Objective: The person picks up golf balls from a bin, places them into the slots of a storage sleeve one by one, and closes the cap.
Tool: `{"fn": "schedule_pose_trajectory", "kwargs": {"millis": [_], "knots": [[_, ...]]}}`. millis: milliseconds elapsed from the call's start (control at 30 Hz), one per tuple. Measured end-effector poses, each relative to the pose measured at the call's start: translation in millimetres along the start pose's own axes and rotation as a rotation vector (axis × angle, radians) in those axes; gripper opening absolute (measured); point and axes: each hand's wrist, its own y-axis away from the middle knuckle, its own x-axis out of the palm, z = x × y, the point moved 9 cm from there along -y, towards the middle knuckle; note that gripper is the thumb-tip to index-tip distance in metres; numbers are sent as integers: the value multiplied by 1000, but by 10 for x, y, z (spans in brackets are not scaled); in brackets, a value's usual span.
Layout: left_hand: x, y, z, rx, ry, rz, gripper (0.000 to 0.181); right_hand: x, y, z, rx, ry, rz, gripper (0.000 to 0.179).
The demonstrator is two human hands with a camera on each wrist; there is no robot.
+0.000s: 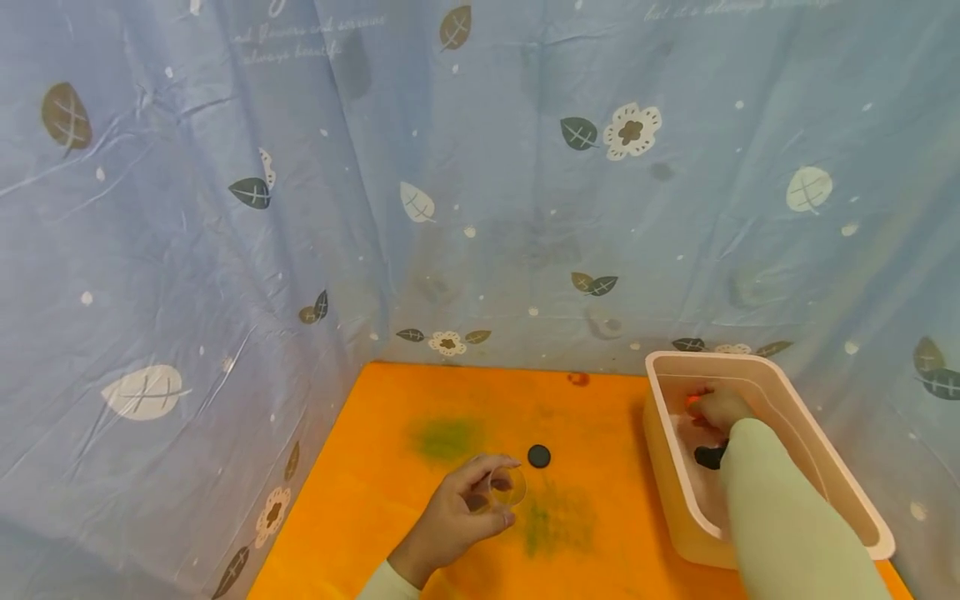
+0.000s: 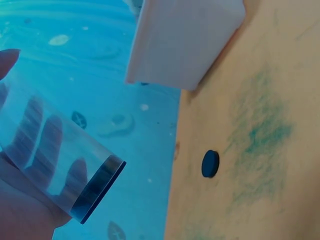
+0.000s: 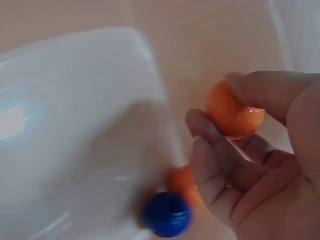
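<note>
We would do well to lift the orange ball straight up, clear of the bin, where our right hand pinches it between thumb and fingertips, while our left hand, curled round the clear container, steadies that above the counter.

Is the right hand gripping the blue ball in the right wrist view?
No, the right hand pinches an orange ball, while the blue ball lies outside its grip.
</note>
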Motion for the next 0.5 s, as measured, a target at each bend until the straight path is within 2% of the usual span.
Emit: {"fn": "schedule_pose_trajectory", "kwargs": {"millis": [167,500], "knots": [[6,15,-1,20,8,-1,55,-219,49,418,-145,54,-87,42],[7,50,17,-3,-14,-10,54,-450,341,1280,-282,121,-222,55]]}}
